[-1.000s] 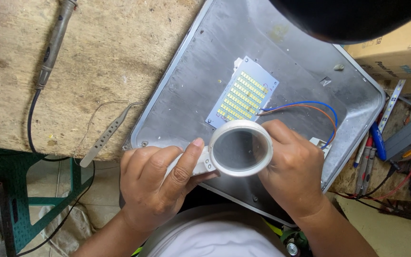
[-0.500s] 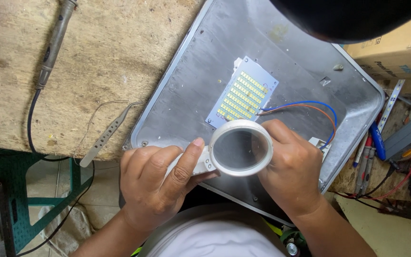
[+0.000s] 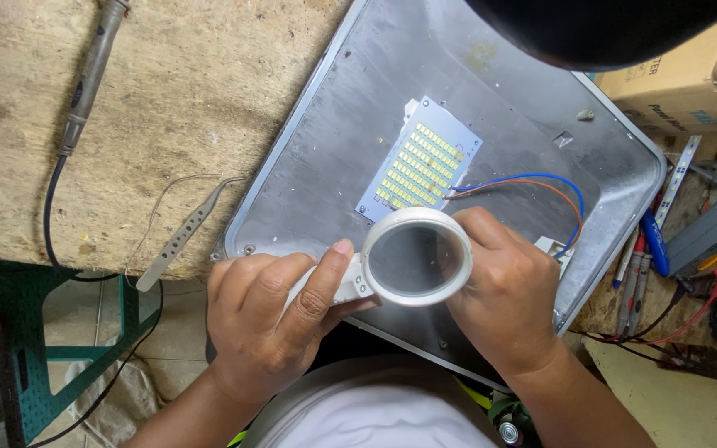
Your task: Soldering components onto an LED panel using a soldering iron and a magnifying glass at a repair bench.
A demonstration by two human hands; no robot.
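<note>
A white round magnifying glass (image 3: 417, 257) is held between both hands just above the near edge of a grey metal lamp housing (image 3: 350, 141). My left hand (image 3: 271, 319) grips its white handle, thumb stretched along it. My right hand (image 3: 504, 299) cups the right side of the lens rim. Beyond the lens, a white LED board (image 3: 421, 166) with rows of yellow chips lies in the housing. Blue and orange wires (image 3: 541, 187) run from the board's right edge toward a small white connector (image 3: 553, 247) by my right hand.
A soldering iron (image 3: 89, 75) with a black cord lies on the worn wooden bench at the far left. Metal tweezers (image 3: 184, 232) rest at the bench edge. A cardboard box (image 3: 690, 75), pens and test leads (image 3: 653, 249) crowd the right side. A green stool frame (image 3: 85, 348) stands below.
</note>
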